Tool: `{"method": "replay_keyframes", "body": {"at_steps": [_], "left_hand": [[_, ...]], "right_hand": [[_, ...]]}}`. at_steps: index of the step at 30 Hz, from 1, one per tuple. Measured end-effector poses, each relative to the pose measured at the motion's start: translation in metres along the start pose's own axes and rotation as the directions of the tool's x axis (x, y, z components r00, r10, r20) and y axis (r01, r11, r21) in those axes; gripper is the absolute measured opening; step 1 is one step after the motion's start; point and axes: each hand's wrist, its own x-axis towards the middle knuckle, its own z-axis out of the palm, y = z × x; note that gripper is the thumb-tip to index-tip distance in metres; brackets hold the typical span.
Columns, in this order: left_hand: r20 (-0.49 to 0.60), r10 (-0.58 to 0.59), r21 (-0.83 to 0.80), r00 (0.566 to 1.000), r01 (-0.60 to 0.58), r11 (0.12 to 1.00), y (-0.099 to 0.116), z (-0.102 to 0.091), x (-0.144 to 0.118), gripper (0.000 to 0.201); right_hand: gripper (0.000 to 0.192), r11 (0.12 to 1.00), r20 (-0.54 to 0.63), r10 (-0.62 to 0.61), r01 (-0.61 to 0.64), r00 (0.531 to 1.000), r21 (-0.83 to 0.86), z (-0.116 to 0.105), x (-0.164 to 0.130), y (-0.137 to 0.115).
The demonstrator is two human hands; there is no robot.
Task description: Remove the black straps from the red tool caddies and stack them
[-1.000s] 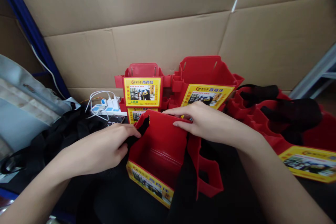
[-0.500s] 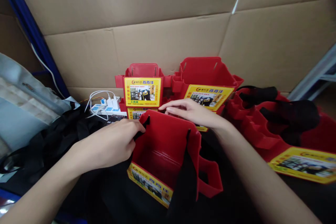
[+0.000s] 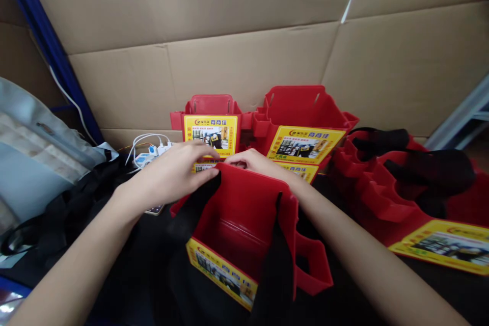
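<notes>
A red plastic tool box (image 3: pixel 248 204) with a yellow picture label (image 3: pixel 221 272) stands tilted in front of me, its open top facing up. Black straps (image 3: pixel 273 260) run through slots in its back panel and hang down over the front. My left hand (image 3: pixel 173 170) is at the panel's upper left corner, thumb and fingers closed on the black strap at the slot there. Behind the same panel is my right hand (image 3: pixel 260 163), its fingers bent toward the left hand; the panel partly hides them, and what they hold cannot be made out.
More red tool boxes (image 3: pixel 298 104) stand stacked behind, against a cardboard wall (image 3: pixel 248 61). At right are red boxes with straps (image 3: pixel 385 198). A power strip with white cables (image 3: pixel 143 158) and a heap of black straps (image 3: pixel 84 198) lie left. A blue post (image 3: pixel 49 51) rises at far left.
My left hand has moved up and right to the box's top corner, leaving the strap hanging over the left side. My right hand has drawn lower behind the back panel.
</notes>
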Motion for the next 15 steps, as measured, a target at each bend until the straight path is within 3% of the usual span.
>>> {"method": "replay_keyframes", "body": {"at_steps": [2, 4, 6, 8, 10, 12, 15], "left_hand": [[0.012, 0.056, 0.009, 0.998, -0.056, 0.998, -0.008, 0.004, 0.016, 0.028], [0.119, 0.103, -0.008, 0.988, -0.102, 0.995, -0.014, 0.010, 0.028, 0.022], [0.199, 0.127, -0.043, 0.972, -0.121, 0.992, -0.018, 0.013, 0.035, 0.020], [0.224, 0.139, -0.087, 0.965, -0.122, 0.989, -0.019, 0.013, 0.038, 0.019], [0.260, 0.140, -0.117, 0.955, -0.113, 0.987, -0.019, 0.010, 0.039, 0.018], [0.292, 0.124, -0.112, 0.948, -0.095, 0.989, -0.018, 0.007, 0.041, 0.018], [0.319, 0.089, -0.095, 0.943, -0.061, 0.994, -0.018, 0.005, 0.044, 0.017]], "right_hand": [[0.025, 0.983, -0.030, 0.055, -0.059, 0.998, -0.174, -0.005, -0.006, 0.003], [0.026, 0.896, -0.083, 0.186, -0.203, 0.979, -0.396, -0.012, -0.018, 0.009], [0.023, 0.725, -0.181, 0.357, -0.394, 0.917, -0.565, -0.023, -0.037, 0.015], [0.019, 0.558, -0.275, 0.490, -0.540, 0.827, -0.630, -0.034, -0.057, 0.018], [0.024, 0.494, -0.344, 0.517, -0.601, 0.784, -0.628, -0.042, -0.070, 0.016], [0.037, 0.595, -0.322, 0.440, -0.541, 0.838, -0.594, -0.043, -0.071, 0.009], [0.043, 0.898, -0.146, 0.214, -0.254, 0.966, -0.361, -0.028, -0.049, 0.001]]}}
